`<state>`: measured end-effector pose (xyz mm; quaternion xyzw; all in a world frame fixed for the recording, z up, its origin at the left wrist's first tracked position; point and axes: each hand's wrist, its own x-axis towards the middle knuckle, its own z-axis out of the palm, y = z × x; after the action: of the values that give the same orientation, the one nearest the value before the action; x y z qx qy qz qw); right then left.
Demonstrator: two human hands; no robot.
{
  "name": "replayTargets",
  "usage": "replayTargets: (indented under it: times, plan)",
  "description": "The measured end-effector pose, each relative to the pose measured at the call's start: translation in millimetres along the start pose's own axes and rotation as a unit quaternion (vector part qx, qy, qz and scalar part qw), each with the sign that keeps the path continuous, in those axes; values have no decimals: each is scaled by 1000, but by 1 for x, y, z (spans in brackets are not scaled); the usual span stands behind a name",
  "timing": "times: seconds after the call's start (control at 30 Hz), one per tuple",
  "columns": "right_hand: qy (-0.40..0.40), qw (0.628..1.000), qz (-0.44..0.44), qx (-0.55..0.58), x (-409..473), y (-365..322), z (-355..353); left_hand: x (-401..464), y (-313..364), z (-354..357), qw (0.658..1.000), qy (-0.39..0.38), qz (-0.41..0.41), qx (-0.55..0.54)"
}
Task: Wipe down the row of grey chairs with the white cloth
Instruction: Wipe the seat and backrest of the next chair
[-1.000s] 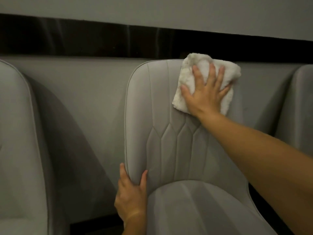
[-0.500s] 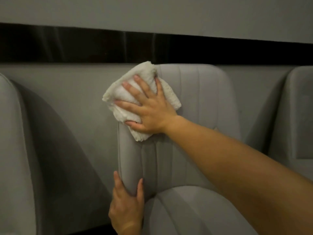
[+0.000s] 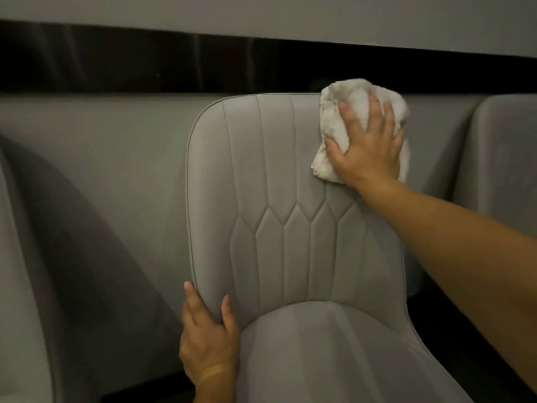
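**Backrest pass, upper right corner**

Grey wall panel (image 3: 116,158) stood behind the middle chair (image 3: 290,175). Right hand (image 3: 366,149), fingers spread flat, pressed the white cloth (image 3: 345,103) there, back from the left edge half a second earlier (one sweep done). Left hand (image 3: 209,344) gripped the backrest's lower edge. No containers seen.

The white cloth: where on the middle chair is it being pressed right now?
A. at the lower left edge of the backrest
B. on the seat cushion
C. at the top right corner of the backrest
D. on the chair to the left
C: the right hand lies flat on the cloth at the top right corner of the backrest, while the left hand holds the lower left edge.
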<state>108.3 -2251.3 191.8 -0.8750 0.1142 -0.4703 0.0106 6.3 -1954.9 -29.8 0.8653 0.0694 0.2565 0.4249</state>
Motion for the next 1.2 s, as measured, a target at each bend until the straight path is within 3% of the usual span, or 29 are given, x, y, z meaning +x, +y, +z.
replayTargets:
  times: [0.17,0.3,0.4,0.6,0.67,0.83,0.93,1.03,1.1,1.2]
  plan:
    - [23,997,57,52,-30,-66,13,-1,-2,4,999,37,10,9]
    - [-1,986,-113,124,-67,-144,24,-2,-2,4,999,44,14,21]
    - [32,960,-252,119,-92,-168,32,-3,-2,3,998,49,8,26]
    - [84,922,-377,2,-72,-95,44,-2,-3,3,999,28,-9,17]
    - [70,936,-342,-37,-73,-57,48,-3,-5,4,999,29,-8,18]
    - [33,986,-149,-65,-100,-10,52,-3,-7,5,999,36,6,24]
    - [46,997,57,25,-110,-55,50,-2,-5,5,999,30,3,21]
    - [58,961,220,157,-120,-131,45,-1,-7,5,1000,17,-7,11]
    - [45,950,214,224,-135,-181,41,0,-7,4,1000,8,-4,15]
    - [42,959,74,271,-162,-229,38,1,-8,2,1000,1,1,8]
